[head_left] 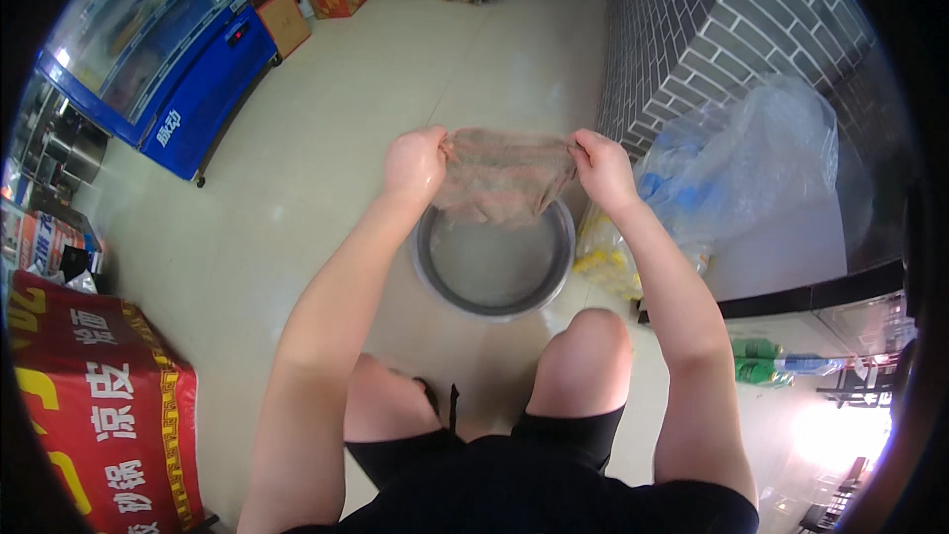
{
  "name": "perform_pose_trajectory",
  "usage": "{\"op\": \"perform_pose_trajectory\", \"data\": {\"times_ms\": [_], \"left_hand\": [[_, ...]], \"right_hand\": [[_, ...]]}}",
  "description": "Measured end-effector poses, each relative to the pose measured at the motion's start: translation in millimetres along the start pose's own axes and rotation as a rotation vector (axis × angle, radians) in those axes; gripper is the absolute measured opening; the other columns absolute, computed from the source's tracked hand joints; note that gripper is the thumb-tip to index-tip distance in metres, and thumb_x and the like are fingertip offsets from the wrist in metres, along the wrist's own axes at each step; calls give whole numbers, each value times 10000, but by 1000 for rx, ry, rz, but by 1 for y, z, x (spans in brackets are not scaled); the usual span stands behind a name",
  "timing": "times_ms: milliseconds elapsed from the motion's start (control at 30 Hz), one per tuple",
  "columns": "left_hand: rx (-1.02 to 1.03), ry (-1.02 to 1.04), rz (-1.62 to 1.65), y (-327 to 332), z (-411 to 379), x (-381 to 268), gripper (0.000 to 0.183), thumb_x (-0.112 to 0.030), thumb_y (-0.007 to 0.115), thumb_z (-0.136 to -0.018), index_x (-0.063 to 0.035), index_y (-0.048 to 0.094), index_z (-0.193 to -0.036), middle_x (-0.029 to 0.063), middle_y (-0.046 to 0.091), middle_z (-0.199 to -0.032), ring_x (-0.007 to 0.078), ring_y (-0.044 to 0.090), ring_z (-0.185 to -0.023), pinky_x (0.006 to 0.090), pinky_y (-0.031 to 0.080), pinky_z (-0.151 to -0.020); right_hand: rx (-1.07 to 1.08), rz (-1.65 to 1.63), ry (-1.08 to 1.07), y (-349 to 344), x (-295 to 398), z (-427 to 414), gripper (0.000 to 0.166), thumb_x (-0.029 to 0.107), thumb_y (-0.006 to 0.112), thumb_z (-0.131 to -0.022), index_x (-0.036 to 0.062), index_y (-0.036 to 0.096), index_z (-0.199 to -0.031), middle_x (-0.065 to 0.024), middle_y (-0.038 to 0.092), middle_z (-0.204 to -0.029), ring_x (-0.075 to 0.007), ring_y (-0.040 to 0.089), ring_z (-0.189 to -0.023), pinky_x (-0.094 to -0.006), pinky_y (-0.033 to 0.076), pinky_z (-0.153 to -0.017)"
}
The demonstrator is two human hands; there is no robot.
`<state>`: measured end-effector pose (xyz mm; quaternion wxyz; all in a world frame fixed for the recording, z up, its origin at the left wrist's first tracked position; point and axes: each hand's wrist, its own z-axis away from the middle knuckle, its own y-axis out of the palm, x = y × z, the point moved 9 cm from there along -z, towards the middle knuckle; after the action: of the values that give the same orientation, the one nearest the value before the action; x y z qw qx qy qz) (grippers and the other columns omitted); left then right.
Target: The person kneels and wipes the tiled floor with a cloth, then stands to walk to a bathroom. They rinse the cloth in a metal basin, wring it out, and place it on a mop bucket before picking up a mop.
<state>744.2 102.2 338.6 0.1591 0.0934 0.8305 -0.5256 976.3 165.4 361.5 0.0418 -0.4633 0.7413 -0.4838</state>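
Note:
A wet, greyish-brown cloth [504,174] with faint pink stripes is stretched between my two hands. My left hand [417,165] grips its left upper corner, and my right hand [602,169] pinches the right one. The cloth hangs over the far side of a round metal basin [431,283] on the floor, hiding part of the far rim. Cloudy grey water [493,259] fills the lower part of the basin. Whether the cloth's bottom edge touches the water, I cannot tell.
A clear plastic bag [749,156] and a bag with yellow-capped things [612,256] lie right of the basin, beside a grey brick wall [712,37]. At the left stand a blue display fridge [215,96] and a red printed banner [111,415]. Cardboard boxes [285,22] sit farther back.

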Motion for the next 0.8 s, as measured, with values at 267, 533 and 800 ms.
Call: {"op": "perform_pose_trajectory", "data": {"times_ms": [267, 533, 800], "left_hand": [[-79, 34, 20, -91, -28, -27, 151, -107, 562, -747, -67, 644, -868, 159, 628, -789, 327, 605, -754, 385, 478, -665], [-6, -8, 40, -18, 3, 10, 119, -169, 590, -773, -61, 629, -803, 161, 625, -832, 333, 598, -775, 398, 476, -664], [15, -174, 456, -67, -13, 4, 152, -171, 605, -776, -21, 607, -796, 152, 606, -712, 321, 584, -700, 365, 465, -626]], "right_hand": [[111, -78, -86, -70, 45, -48, 104, 48, 576, -750, 36, 619, -844, -129, 619, -754, -279, 602, -757, -370, 478, -671], [31, 23, 94, -4, -6, 1, 111, 129, 559, -795, 55, 606, -864, -152, 620, -792, -350, 585, -770, -416, 463, -672], [272, -329, 90, -42, 22, -36, 163, 106, 588, -800, 18, 599, -937, -128, 607, -748, -203, 560, -656, -302, 455, -626]]}}
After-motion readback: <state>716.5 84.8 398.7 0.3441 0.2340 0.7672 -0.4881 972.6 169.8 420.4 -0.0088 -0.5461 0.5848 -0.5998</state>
